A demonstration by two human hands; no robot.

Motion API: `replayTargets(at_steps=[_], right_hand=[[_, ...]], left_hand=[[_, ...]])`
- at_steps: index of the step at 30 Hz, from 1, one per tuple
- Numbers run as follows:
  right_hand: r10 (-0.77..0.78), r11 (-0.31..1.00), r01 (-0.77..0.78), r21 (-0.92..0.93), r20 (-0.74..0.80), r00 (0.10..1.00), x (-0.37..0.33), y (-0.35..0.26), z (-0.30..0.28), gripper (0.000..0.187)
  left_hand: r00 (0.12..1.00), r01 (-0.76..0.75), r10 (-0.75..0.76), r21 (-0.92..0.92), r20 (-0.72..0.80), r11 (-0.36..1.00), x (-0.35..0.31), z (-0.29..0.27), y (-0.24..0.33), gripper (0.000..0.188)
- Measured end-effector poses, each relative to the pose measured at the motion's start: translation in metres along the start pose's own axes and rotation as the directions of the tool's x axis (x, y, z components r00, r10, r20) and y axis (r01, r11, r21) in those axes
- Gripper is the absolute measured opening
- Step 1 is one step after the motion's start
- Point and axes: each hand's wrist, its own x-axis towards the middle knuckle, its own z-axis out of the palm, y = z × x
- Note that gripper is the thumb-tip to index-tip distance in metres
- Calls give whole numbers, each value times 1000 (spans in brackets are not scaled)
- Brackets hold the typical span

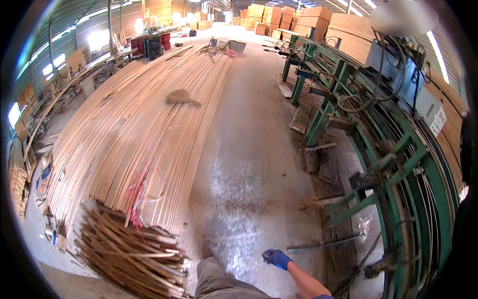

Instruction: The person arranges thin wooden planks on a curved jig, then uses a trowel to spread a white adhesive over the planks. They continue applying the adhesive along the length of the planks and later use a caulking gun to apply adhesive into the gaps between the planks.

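Note:
My right hand, in a blue glove with darker fingers, hangs over the concrete floor at the lower middle. Its fingers look loosely curled, and nothing shows in them. The hand touches no object. My trousered leg is just to its left. My left hand is out of the picture. To the left of my leg lies a heap of narrow wood strips. Beyond that heap, long wood strips cover a wide stretch of floor, with red and white strapping lying loose over their near ends.
A concrete aisle runs ahead between the strips and a green metal machine frame on the right. A thin dark bar lies near the frame's base. A brown broom head rests on the strips. Stacked board piles stand far back.

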Motion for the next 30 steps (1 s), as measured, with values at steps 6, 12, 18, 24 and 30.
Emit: replayTargets(at_steps=[6,12,18,24,30], right_hand=[[79,968,-60,243,-69,994,222,-94,-125,33],[590,806,-590,-46,148,794,286,42,-178,24],[593,803,-563,-197,169,787,440,-17,-288,26],[350,874,-292,388,-87,933,768,-235,-493,28],[142,894,-7,448,-269,953,1041,-407,-689,16]], left_hand=[[998,55,-55,22,2,998,105,97,216,21],[898,-109,204,-251,389,962,249,167,600,21],[689,-718,712,-1,133,696,236,395,979,29],[987,-116,104,90,122,989,360,448,972,26],[998,66,-67,67,21,996,431,559,1113,26]])
